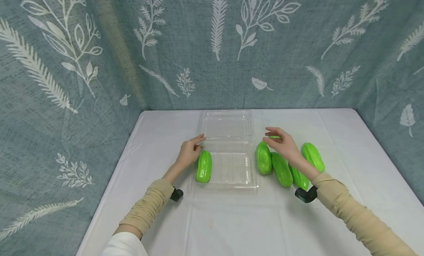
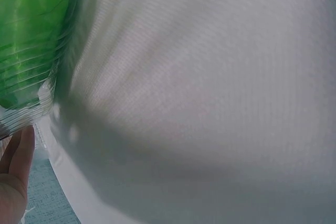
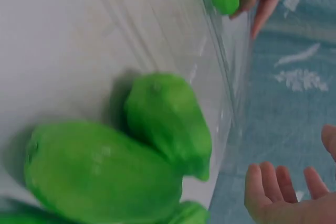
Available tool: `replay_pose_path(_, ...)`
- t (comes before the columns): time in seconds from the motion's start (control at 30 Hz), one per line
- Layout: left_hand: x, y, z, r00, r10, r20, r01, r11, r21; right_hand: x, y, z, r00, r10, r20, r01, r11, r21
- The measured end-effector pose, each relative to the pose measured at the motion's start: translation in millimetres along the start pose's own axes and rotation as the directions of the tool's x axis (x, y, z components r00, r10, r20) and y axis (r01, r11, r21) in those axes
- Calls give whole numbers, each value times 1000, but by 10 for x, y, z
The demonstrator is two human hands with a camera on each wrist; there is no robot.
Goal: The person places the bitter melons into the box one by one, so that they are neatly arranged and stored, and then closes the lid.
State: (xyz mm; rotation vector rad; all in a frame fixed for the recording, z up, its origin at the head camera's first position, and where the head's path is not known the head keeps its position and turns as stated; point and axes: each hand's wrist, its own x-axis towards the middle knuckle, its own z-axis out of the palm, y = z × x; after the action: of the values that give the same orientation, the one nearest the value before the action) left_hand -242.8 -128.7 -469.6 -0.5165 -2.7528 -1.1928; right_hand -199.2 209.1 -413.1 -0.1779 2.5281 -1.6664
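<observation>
A hinged clear plastic container [image 1: 232, 185] lies unfolded on the table, its lid [image 1: 226, 124] flat toward the back. Inside its left side rests one glossy green oblong fruit [image 1: 204, 167], also seen through the ribbed wall in the left wrist view. My left hand [image 1: 189, 152] holds the container's left rim near the hinge, thumb and fingers at the edge. My right hand [image 1: 283, 144] hovers over several more green oblong fruits [image 1: 263, 158], fingers loosely bent with nothing between them. Close up in the right wrist view, a large green fruit [image 3: 100, 174] touches a smaller-looking one [image 3: 168, 119].
The fruits lie grouped right of the container, with one green fruit [image 1: 313, 156] at the group's right end. A white cloth [image 1: 232, 223] covers the table. Blue-green leaf-patterned curtains [image 1: 192, 39] stand behind and at both sides.
</observation>
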Motion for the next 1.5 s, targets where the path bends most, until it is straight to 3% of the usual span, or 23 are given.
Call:
replay_pose_path(0.4, -6, 11, -2, 1000, 9, 4, -9, 1000, -7, -27, 46, -380, 995, -31, -97, 20, 994, -106)
replay_pose_path(0.8, -4, 0, -1, 1000, -5, 9, 5, 1000, -10, -24, 281, -745, 973, 35, -229, -93, 964, -247)
replay_pose_path(1.03, -3, -9, 0, 1000, -2, 9, 2, 1000, -16, -30, 378, -911, 980, 46, -193, -116, 921, -373)
replay_pose_path(1.27, -6, -2, 1, 1000, 1, 8, -1, 1000, -3, -52, 516, -1038, 980, 81, -181, -150, 898, -414)
replay_pose_path(1.5, -7, 9, -3, 1000, 6, 7, -6, 1000, 0, -70, 596, -1129, 980, 194, -53, -197, 869, -455)
